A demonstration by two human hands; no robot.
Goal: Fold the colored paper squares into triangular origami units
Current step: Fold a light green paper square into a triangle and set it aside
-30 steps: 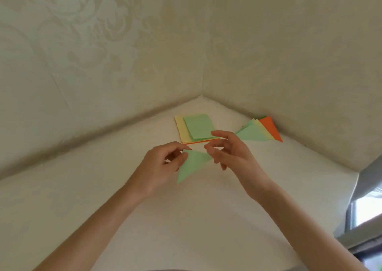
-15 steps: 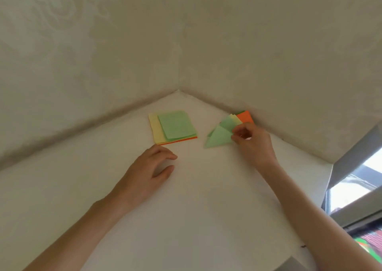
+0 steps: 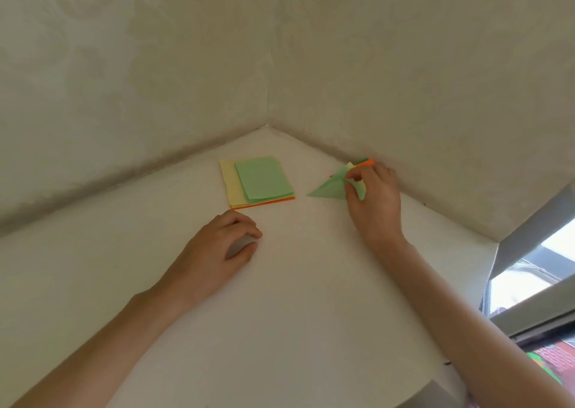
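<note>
A pale tabletop (image 3: pixel 311 298) runs into a corner where two cream patterned walls (image 3: pixel 155 80) meet, just above the middle of the frame. A window frame (image 3: pixel 535 283) shows at the lower right edge.

Near the corner, left of centre, lies a stack of paper squares (image 3: pixel 231 186). A green square (image 3: pixel 263 179) is on top, yellow sheets stick out on its left, and a thin orange edge shows along the bottom.

My left hand (image 3: pixel 217 252) rests on the table just below that stack, in the middle of the frame. Its fingers are loosely curled and it holds nothing.

My right hand (image 3: pixel 376 202) reaches to the right of the stack, close to the right wall. Its thumb and fingertips are curled onto a folded green triangle (image 3: pixel 326 189), pinching its right end while the long point aims left, toward the stack. The triangle lies on a small pile of folded pieces (image 3: pixel 364 162), of which yellow, green and orange tips peek out above my fingers, against the wall.
</note>
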